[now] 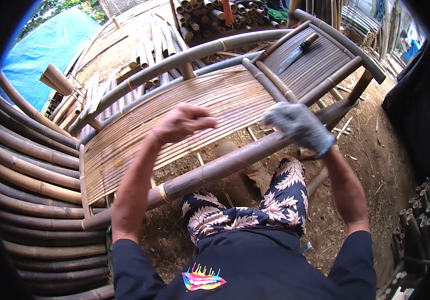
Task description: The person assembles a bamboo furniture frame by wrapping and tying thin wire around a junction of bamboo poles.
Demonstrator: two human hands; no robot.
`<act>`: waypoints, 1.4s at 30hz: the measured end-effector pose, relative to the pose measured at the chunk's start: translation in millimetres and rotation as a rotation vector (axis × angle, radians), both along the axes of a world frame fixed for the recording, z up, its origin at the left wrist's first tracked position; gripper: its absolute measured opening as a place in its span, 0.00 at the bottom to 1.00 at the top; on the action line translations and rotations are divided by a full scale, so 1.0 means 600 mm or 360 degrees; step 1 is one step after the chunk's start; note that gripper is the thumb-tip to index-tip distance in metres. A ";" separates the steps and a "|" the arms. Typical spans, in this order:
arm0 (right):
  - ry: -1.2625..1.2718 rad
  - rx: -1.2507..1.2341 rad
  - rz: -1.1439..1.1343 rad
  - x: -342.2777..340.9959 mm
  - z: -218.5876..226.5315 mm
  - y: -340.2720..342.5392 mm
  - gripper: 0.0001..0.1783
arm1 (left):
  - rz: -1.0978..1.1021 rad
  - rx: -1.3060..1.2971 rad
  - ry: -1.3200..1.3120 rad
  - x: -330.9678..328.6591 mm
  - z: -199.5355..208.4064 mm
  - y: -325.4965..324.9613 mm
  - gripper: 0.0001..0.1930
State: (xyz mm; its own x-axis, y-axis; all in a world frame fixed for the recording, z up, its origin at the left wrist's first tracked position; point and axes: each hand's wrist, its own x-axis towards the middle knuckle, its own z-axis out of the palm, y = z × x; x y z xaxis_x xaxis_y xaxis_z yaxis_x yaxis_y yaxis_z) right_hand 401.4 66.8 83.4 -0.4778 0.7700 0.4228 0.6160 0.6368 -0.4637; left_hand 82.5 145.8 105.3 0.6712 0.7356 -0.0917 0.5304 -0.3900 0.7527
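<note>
In front of me is a bamboo bench frame with a panel of thin bamboo slats. My bare left hand hovers over the slats with its fingers curled closed; whatever it may hold is too small to make out. My right hand, in a grey knit glove, is by the frame's near rail, close to the crossbars. Its fingers look bent and closed, and their grip is hidden. A knife with a dark handle lies on the smaller slatted section at the far right, apart from both hands.
Curved bamboo poles are stacked at the left, against the frame's end. Behind the frame are split bamboo strips, a pile of cut poles and a blue tarp. Upright bamboo pieces stand at the right. Dirt ground holds scattered scraps.
</note>
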 end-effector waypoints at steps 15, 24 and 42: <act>-0.0749 -0.0102 -0.2066 0.600 -0.076 -0.187 0.22 | 0.1104 0.0674 0.0689 -0.405 -0.174 0.166 0.09; -0.0722 0.0121 -0.0612 -0.091 -0.101 -0.147 0.06 | 0.0115 -0.1472 -0.0769 0.032 -0.190 -0.184 0.25; 0.0946 -0.1829 -0.0076 -0.197 -0.281 -0.203 0.23 | 0.0738 -0.1120 -0.1258 0.029 -0.305 -0.300 0.20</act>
State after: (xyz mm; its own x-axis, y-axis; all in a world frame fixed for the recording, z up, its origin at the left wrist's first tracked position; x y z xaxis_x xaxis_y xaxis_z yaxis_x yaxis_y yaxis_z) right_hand 283.4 -55.1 -85.2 -0.4082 0.8424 -0.3518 0.1386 -0.3237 -0.9360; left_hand 99.9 -34.1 -77.7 0.4025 0.8795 -0.2539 -0.2035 0.3564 0.9119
